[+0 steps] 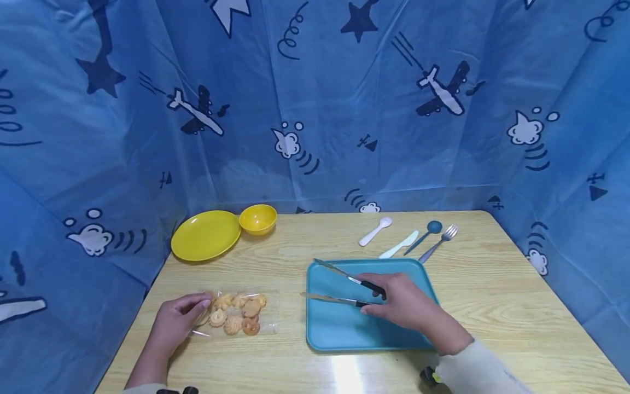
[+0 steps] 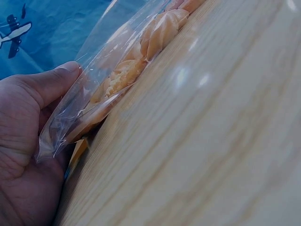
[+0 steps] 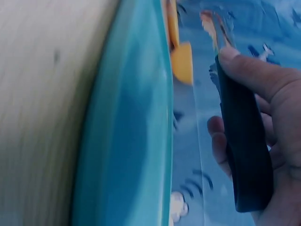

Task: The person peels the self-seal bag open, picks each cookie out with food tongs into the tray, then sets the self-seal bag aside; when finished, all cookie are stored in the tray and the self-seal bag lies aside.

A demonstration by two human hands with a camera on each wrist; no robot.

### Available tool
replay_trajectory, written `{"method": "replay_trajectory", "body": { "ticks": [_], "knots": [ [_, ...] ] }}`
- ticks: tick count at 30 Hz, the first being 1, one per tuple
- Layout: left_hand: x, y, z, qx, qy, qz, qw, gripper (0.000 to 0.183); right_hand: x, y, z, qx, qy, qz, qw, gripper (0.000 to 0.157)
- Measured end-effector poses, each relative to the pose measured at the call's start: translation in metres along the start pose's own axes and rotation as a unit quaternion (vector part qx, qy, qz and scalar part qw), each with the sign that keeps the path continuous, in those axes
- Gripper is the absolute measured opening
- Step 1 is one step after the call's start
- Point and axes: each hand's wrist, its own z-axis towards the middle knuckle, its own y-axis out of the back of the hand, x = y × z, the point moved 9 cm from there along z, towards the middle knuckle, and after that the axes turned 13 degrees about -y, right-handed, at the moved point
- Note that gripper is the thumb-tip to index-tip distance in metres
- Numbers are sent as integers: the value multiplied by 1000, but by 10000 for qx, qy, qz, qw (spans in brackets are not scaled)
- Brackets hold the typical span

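Observation:
My left hand [image 1: 179, 317] pinches the left end of a clear plastic bag of cookies [image 1: 235, 314] lying on the table. In the left wrist view, the thumb presses on the bag's clear film [image 2: 66, 113], with ridged cookies [image 2: 162, 33] inside. Over the blue-green tray [image 1: 339, 334], my right hand [image 1: 403, 301] grips metal tongs [image 1: 339, 299] by their black handles. The two arms of the tongs are spread apart, tips pointing left toward the cookies, with nothing between them. One black handle [image 3: 244, 141] shows up close in the right wrist view.
A yellow plate [image 1: 206, 235] and a yellow bowl [image 1: 258, 219] stand at the back left. Behind the tray lie a white spoon [image 1: 376, 231], a pale knife [image 1: 400, 244], a dark teal spoon [image 1: 424, 236] and a fork [image 1: 439, 242]. A blue patterned curtain [image 1: 315, 109] surrounds the table.

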Motion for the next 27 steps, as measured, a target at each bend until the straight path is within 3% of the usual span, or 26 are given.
{"method": "replay_trajectory", "body": {
  "ticks": [8, 13, 27],
  "knots": [
    [-1, 1, -1, 57, -25, 138, 9999, 36, 48, -34, 11, 355, 587, -399, 9968, 53],
    [-2, 0, 1, 111, 12, 76, 9999, 38, 65, -51, 19, 475, 841, -631, 9933, 45],
    [-8, 1, 0, 77, -119, 191, 9997, 34, 99, -81, 41, 978, 903, -646, 9890, 48]
  ]
}}
